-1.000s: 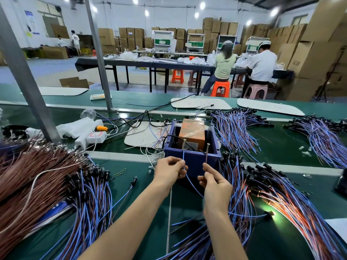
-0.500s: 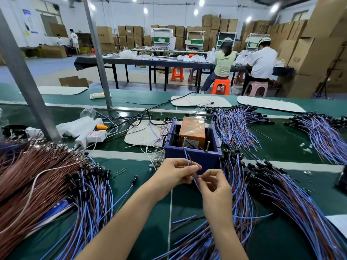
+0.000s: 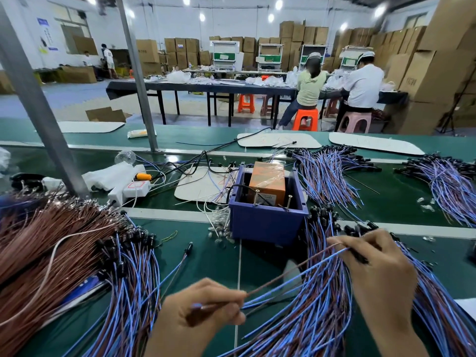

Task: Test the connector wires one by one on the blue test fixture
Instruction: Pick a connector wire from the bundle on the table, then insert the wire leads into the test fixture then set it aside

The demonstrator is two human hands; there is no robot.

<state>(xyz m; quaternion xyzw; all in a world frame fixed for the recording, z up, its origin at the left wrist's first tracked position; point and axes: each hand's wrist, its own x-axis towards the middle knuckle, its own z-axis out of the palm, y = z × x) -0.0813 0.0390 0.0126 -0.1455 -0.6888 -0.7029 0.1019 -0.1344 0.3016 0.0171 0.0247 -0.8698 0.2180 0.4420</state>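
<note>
The blue test fixture (image 3: pixel 266 222), an open blue box with an orange block and two upright metal pins inside, stands on the green bench ahead of me. One connector wire (image 3: pixel 296 269), a brown and blue pair, stretches between my hands. My left hand (image 3: pixel 203 309) pinches its lower end near the front edge. My right hand (image 3: pixel 373 264) pinches its black connector end to the right of the fixture, over a heap of similar wires (image 3: pixel 322 313). Both hands are below the fixture and apart from it.
A big pile of brown and blue wires (image 3: pixel 72 253) fills the left side. More wire bundles (image 3: pixel 327 173) lie behind and right of the fixture. A white power strip (image 3: pixel 131 190) and loose cables sit at left. A slanted metal post (image 3: pixel 38 104) rises at far left.
Both hands have drawn back from the fixture's pins. The left hand moved down toward me and the right hand moved right over the wire heap, stretching the wire between them.
</note>
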